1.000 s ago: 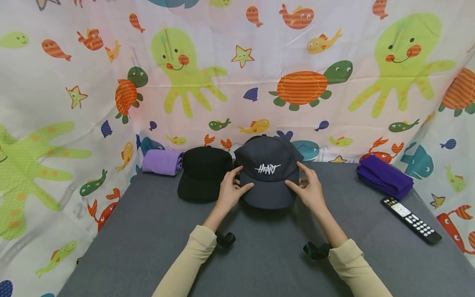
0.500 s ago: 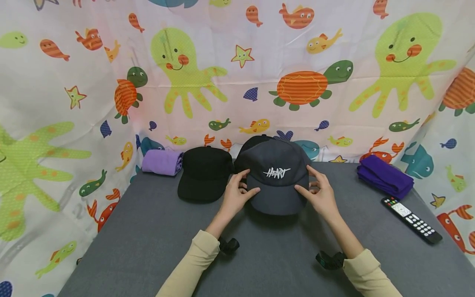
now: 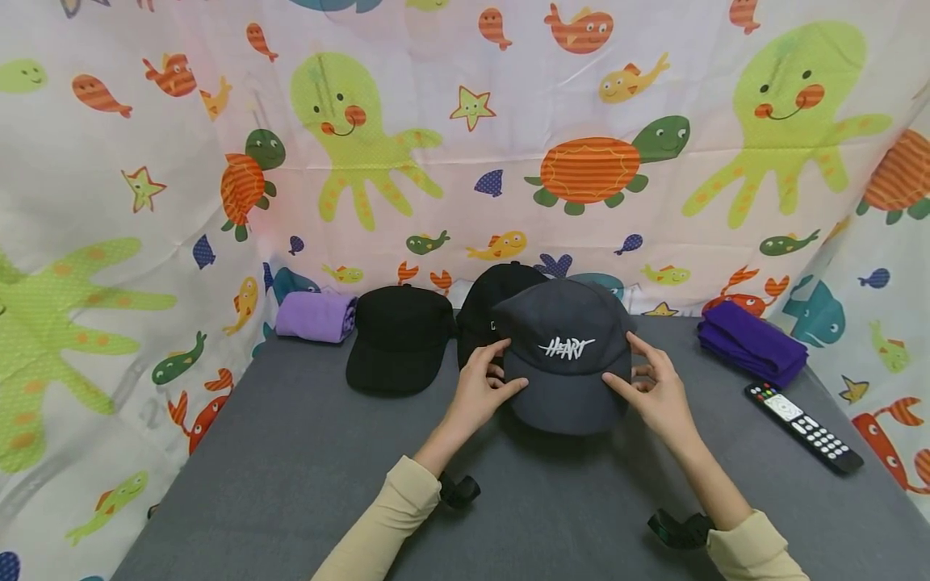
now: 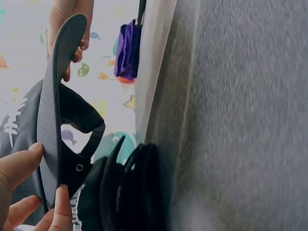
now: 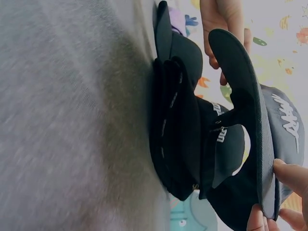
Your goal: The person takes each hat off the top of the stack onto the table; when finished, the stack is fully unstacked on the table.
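Observation:
A dark grey cap [image 3: 570, 399] with white HEART lettering is held up by both hands, its brim toward me. My left hand [image 3: 479, 389] pinches the brim's left side, thumb on top and fingers beneath, as the left wrist view shows on the brim [image 4: 49, 120]. On the other side my right hand [image 3: 659, 394] pinches the brim in the same way. Both wrist views show the cap raised off the table. Behind it, partly hidden, stands a black cap [image 3: 479, 311] with some white lettering. Another black cap [image 3: 400, 343] sits to its left.
A rolled lilac cloth [image 3: 312, 316] lies at the back left of the grey table [image 3: 291, 484]. At the right are a folded purple cloth [image 3: 751, 343] and a black remote control [image 3: 802, 428]. A sea-animal patterned curtain [image 3: 465, 145] encloses the back and sides.
Both hands have carried the grey cap to the right and somewhat nearer to me. More of the black cap behind it shows now. The other things have stayed put.

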Available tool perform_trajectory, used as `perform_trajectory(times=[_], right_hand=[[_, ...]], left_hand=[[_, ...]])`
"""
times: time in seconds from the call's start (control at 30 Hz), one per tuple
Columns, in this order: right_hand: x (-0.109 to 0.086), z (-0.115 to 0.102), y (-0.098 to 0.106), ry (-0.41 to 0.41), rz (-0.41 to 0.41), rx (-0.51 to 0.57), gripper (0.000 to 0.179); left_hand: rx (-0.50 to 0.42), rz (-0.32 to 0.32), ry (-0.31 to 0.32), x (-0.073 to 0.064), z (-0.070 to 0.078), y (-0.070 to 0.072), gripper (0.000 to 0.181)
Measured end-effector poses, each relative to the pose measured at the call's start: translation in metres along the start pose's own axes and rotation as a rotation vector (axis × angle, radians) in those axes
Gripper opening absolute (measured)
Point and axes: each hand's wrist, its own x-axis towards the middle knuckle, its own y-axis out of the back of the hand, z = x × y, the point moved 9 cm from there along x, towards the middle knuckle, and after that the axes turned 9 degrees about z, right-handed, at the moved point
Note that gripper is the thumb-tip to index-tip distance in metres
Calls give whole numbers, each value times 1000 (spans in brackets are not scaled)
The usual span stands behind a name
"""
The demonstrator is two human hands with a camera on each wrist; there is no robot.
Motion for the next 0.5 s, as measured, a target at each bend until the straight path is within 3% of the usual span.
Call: perform_trajectory(times=[0.2,0.5], right_hand=[[-6,7,15,1,17,-26,69],[-19,22,39,14,47,-66,67]], left_hand=[[-20,-25,-44,-6,9,-13,59],[-3,-131,52,-16,5,-46,66]])
